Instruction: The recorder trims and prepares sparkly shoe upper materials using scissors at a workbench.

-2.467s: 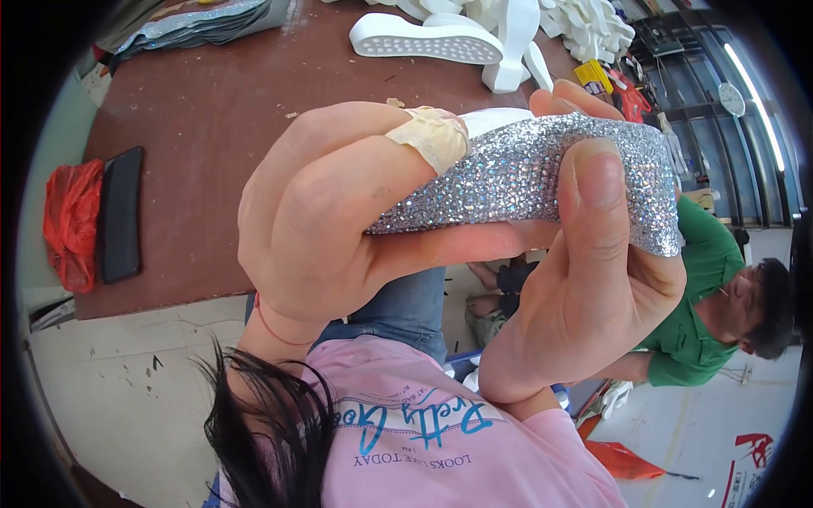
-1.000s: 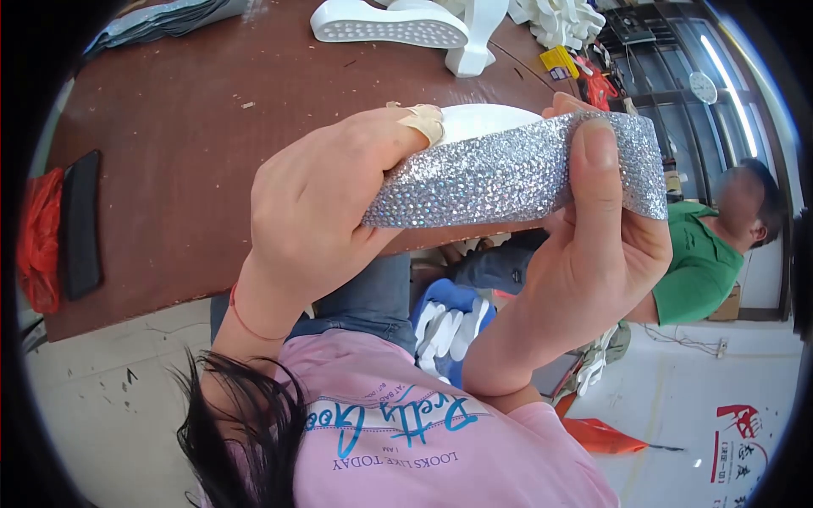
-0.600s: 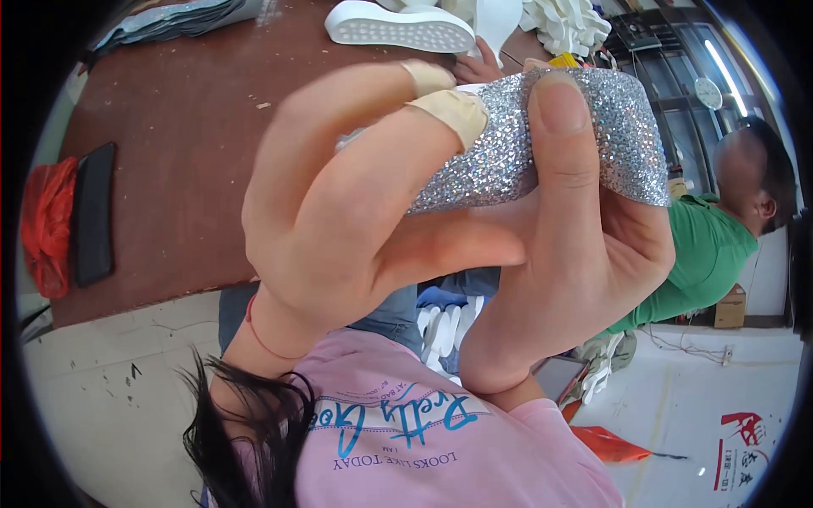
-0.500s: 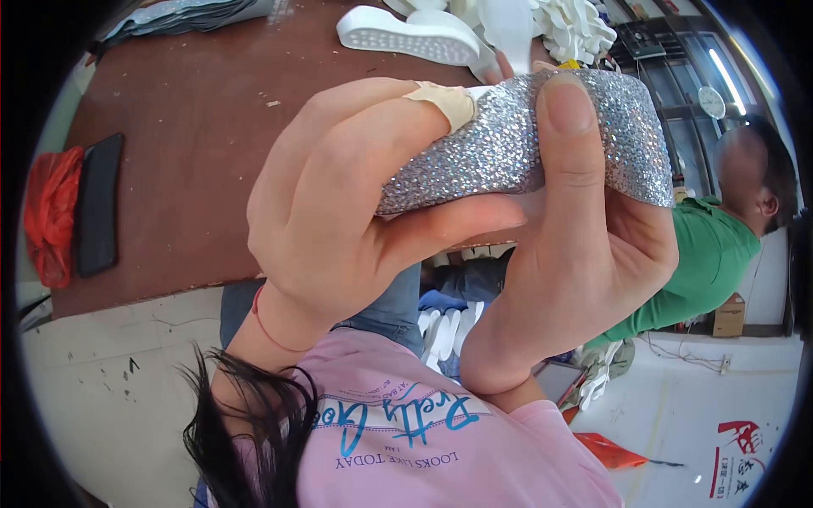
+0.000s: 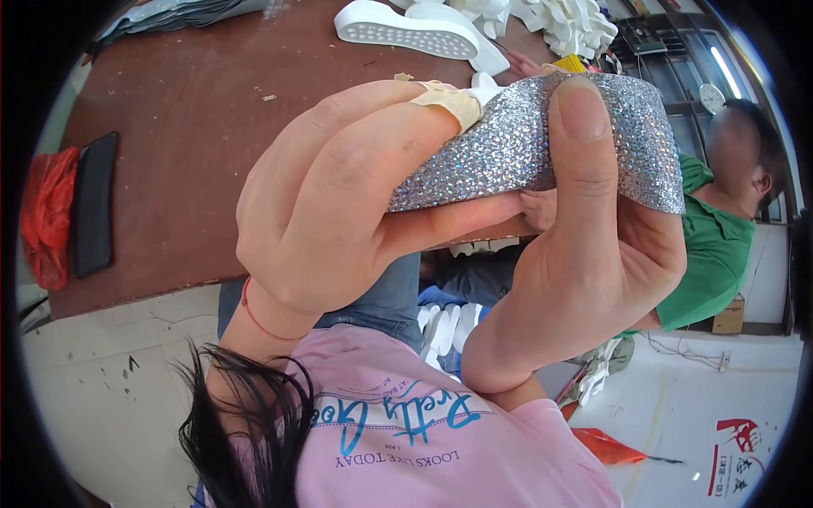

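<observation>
Red bag [image 5: 49,216] and black flat case [image 5: 91,203] at left edge of brown surface [image 5: 195,144]; white shoe sole [image 5: 406,30] at far edge. Left hand [image 5: 339,203] closed around left end of silver glitter strip [image 5: 525,144], bandaged finger [image 5: 449,102] on top. Right hand [image 5: 584,271] clamped on right end, thumb pressed over strip, held up above surface.

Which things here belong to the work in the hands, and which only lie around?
In the work:
- silver glitter strip, gripped by the left hand and the right hand
- tan tape on a left finger

Lying around:
- white shoe sole on the brown table
- black flat case
- red bag
</observation>
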Demonstrator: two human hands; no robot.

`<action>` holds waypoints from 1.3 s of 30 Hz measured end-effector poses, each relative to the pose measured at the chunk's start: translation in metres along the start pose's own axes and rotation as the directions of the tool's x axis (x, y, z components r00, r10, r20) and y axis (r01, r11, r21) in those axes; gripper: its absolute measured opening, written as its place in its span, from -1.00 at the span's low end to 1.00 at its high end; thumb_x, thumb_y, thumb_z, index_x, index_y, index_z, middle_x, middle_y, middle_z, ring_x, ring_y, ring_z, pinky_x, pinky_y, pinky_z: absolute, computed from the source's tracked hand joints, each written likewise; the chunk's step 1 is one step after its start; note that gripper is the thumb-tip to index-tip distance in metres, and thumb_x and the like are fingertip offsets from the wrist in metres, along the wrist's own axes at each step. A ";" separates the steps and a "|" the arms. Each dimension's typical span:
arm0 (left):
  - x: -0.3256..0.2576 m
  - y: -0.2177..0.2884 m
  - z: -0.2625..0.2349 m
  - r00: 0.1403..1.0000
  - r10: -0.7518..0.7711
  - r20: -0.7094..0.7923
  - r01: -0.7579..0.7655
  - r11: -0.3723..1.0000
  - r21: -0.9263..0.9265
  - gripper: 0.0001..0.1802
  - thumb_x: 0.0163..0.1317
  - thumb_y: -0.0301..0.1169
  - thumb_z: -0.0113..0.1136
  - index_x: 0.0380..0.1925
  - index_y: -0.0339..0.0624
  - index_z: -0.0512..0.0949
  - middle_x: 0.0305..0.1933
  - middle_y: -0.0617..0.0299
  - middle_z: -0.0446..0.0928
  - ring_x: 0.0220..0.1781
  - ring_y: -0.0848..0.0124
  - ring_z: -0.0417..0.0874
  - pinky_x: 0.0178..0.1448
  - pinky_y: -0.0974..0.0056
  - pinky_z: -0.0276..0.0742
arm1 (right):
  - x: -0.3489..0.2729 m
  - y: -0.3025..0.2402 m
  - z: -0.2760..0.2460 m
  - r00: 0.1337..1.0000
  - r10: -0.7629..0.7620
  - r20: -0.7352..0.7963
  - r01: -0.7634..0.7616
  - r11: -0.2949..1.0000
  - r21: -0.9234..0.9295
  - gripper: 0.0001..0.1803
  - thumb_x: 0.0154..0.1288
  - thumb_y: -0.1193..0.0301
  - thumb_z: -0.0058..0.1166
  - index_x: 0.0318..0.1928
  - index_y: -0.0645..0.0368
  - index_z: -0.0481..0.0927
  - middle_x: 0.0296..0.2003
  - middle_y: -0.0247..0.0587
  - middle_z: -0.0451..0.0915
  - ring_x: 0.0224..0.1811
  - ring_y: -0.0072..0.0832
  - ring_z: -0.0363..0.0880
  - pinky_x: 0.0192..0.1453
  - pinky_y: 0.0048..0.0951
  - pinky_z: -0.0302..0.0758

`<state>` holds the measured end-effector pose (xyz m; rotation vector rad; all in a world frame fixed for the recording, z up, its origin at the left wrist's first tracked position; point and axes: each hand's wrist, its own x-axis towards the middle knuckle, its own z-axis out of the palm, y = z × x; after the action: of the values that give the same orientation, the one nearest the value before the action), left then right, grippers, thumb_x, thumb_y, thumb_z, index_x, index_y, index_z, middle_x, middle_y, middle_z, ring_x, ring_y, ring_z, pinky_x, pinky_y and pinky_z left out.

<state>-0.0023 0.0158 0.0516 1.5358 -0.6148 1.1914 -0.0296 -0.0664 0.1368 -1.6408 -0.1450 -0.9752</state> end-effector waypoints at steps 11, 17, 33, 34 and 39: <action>-0.001 -0.006 -0.006 0.996 -0.041 0.082 0.045 0.998 -0.039 -0.46 -0.20 -0.57 0.43 -0.14 -0.25 0.45 -0.13 0.04 0.57 -0.17 0.28 0.61 -0.07 0.34 0.55 | 0.007 0.012 -0.005 0.983 -0.166 0.077 0.158 0.982 0.100 -0.86 0.11 0.56 0.20 -0.28 0.33 0.63 -0.37 -0.13 0.65 -0.38 -0.53 0.60 -0.23 -0.65 0.53; -0.003 -0.010 -0.005 0.997 -0.039 0.065 0.045 0.995 -0.093 -0.46 -0.26 -0.65 0.40 -0.16 -0.27 0.45 -0.14 0.04 0.57 -0.18 0.27 0.61 -0.07 0.34 0.53 | 0.012 0.005 -0.017 0.963 -0.222 0.152 0.222 0.975 0.021 -0.85 0.13 0.55 0.19 -0.27 0.34 0.63 -0.36 -0.07 0.65 -0.34 -0.46 0.62 -0.19 -0.64 0.53; -0.002 -0.010 0.000 0.994 -0.031 0.102 0.038 0.997 -0.068 -0.40 -0.29 -0.58 0.43 -0.13 -0.28 0.45 -0.13 0.04 0.56 -0.17 0.27 0.61 -0.08 0.35 0.53 | 0.013 0.022 -0.018 0.998 -0.039 0.059 0.034 0.996 0.078 -0.88 0.23 0.52 0.05 -0.29 0.31 0.62 -0.42 -0.17 0.65 -0.47 -0.60 0.58 -0.37 -0.72 0.51; -0.001 -0.010 0.000 0.993 -0.031 0.113 0.037 0.998 -0.054 -0.40 -0.27 -0.55 0.45 -0.12 -0.28 0.44 -0.13 0.04 0.56 -0.17 0.27 0.61 -0.08 0.36 0.53 | 0.015 0.029 -0.019 0.989 -0.088 0.120 0.075 0.991 0.112 -0.89 0.25 0.54 0.00 -0.33 0.29 0.59 -0.42 -0.15 0.64 -0.48 -0.61 0.54 -0.35 -0.70 0.48; 0.007 -0.010 -0.003 0.996 0.013 0.092 -0.007 0.998 -0.062 -0.41 -0.24 -0.39 0.45 -0.12 -0.26 0.47 -0.14 0.05 0.57 -0.18 0.27 0.60 -0.09 0.34 0.54 | 0.011 0.022 -0.009 0.979 -0.146 0.141 0.131 0.985 0.115 -0.89 0.24 0.56 -0.02 -0.36 0.29 0.58 -0.42 -0.12 0.62 -0.47 -0.60 0.50 -0.32 -0.68 0.44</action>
<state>0.0080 0.0233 0.0540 1.5443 -0.7148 1.1034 -0.0151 -0.0859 0.1271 -1.6222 -0.4105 -0.9328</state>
